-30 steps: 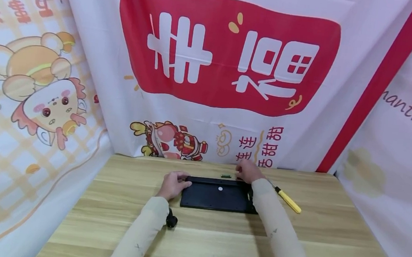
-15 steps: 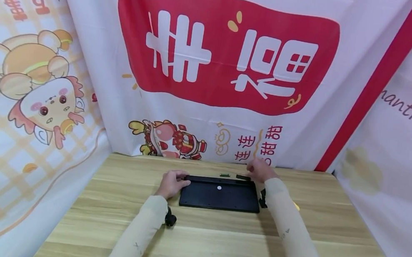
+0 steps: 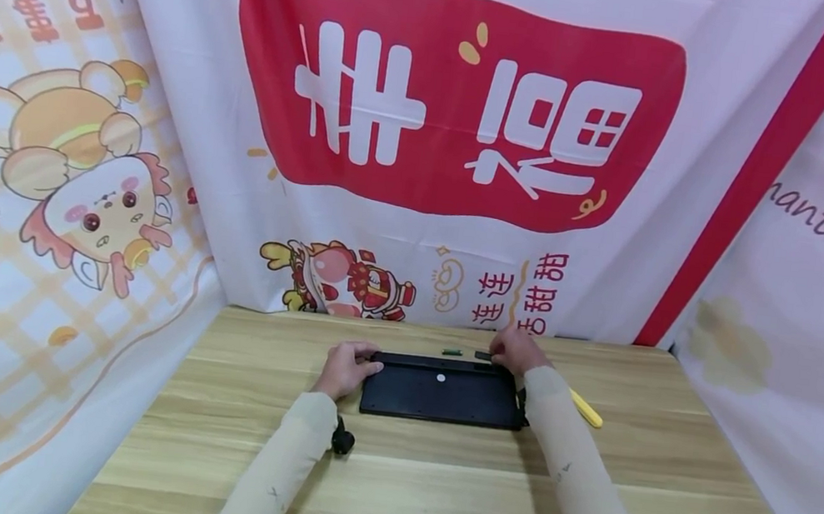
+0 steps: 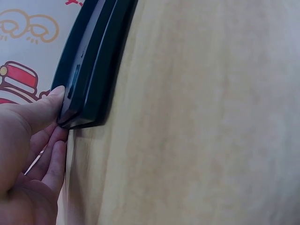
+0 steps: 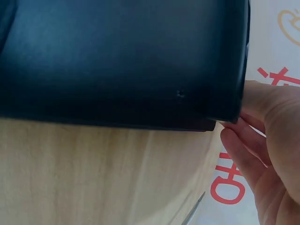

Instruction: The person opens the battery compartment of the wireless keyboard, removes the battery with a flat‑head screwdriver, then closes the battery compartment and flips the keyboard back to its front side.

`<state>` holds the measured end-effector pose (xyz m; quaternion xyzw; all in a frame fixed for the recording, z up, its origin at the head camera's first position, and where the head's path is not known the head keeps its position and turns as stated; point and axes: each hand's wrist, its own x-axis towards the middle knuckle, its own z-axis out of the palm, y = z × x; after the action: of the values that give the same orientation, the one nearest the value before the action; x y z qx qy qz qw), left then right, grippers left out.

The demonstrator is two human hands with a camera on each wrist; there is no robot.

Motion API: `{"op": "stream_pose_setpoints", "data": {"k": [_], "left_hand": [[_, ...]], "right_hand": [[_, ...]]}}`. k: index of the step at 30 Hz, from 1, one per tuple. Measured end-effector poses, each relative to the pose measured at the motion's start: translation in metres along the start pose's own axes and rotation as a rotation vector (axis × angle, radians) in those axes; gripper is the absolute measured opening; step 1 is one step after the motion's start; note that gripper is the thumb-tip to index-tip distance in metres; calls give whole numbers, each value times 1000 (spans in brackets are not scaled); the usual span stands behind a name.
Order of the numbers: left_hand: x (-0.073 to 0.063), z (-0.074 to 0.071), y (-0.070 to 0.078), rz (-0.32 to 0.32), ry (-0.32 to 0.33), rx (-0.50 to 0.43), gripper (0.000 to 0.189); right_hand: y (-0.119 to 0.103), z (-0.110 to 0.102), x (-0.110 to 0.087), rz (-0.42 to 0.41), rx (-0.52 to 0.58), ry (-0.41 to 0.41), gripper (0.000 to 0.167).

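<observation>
A black, flat keyboard (image 3: 405,394) lies upside down on the table, with a round white sticker near its raised far edge. My left hand (image 3: 343,369) grips its far left corner; in the left wrist view the thumb (image 4: 55,93) is on top and the fingers are below. Behind the keyboard's far right corner, my right hand (image 3: 518,352) pinches the end of a small black strip (image 3: 483,355). Its fingertips are partly hidden behind the keyboard edge in the right wrist view. A small green battery (image 3: 451,352) lies just left of the strip.
A yellow-handled screwdriver (image 3: 587,409) lies to the right, partly behind the right forearm; its metal tip (image 5: 200,197) shows in the right wrist view. The wooden table (image 3: 425,493) ends at a printed cloth (image 3: 437,234) hanging behind it.
My right hand moved right, away from the black strip, leaving it on the table, then came back left to its end. My left hand stays on the keyboard's corner.
</observation>
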<state>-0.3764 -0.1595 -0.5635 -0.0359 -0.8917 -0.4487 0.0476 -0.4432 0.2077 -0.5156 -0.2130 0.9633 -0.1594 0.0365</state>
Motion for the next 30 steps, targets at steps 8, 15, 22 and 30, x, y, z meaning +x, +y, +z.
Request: {"op": "stream_pose_setpoints", "data": {"k": [8, 15, 22, 30], "left_hand": [[-1, 0, 3, 11, 1, -6, 30], [-1, 1, 1, 5, 4, 5, 29], [-2, 0, 3, -9, 2, -8, 31], [-1, 1, 0, -9, -9, 4, 32]], "right_hand": [[3, 3, 2, 15, -7, 17, 10], [5, 0, -3, 42, 98, 15, 5], [3, -22, -11, -18, 137, 0, 8], [-1, -38, -20, -73, 93, -11, 7]]}}
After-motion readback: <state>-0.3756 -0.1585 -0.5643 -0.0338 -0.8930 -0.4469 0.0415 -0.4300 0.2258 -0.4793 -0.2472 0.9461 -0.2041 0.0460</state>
